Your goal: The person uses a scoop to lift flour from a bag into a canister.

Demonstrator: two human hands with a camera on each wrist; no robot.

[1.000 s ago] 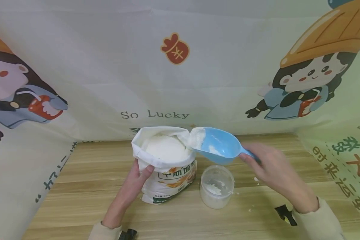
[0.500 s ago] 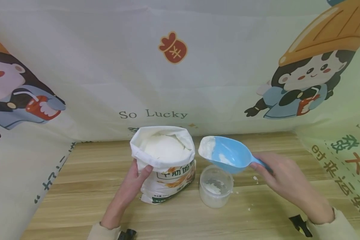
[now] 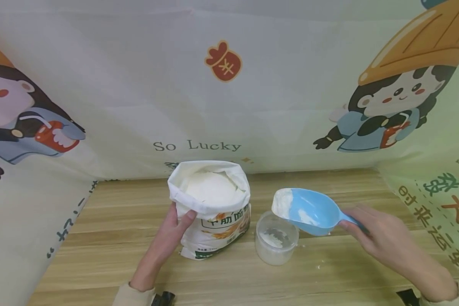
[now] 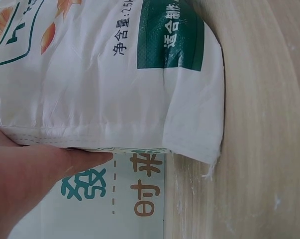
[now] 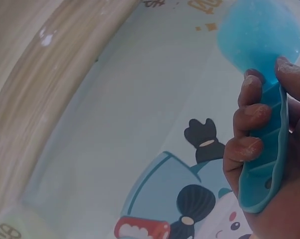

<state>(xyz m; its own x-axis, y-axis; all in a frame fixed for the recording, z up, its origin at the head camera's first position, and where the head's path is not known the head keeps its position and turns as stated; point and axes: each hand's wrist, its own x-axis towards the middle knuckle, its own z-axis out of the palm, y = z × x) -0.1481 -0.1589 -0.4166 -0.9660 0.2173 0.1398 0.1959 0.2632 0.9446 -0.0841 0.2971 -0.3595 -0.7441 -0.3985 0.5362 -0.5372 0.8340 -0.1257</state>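
Observation:
A white bag of flour (image 3: 214,231) stands upright on the table, its rolled-down mouth showing the flour (image 3: 212,187) inside. My left hand (image 3: 172,227) grips the bag's left side, thumb in front near the rim; in the left wrist view part of that hand (image 4: 35,169) lies along the bag's edge. My right hand (image 3: 382,233) holds a blue scoop (image 3: 317,210) by its handle, with flour heaped at the scoop's tip. The scoop's tip is above the far right rim of a clear plastic tub (image 3: 277,255), which has a little flour in it. Curled fingers (image 5: 251,117) wrap the handle.
Specks of flour (image 3: 318,267) lie on the wooden table (image 3: 111,238) right of the tub. A printed cloth (image 3: 290,85) with cartoon figures hangs behind the table and at both sides.
My right hand has moved the scoop rightward and toward me, from the bag's rim to beside and above the tub. The left hand and the bag have stayed in place.

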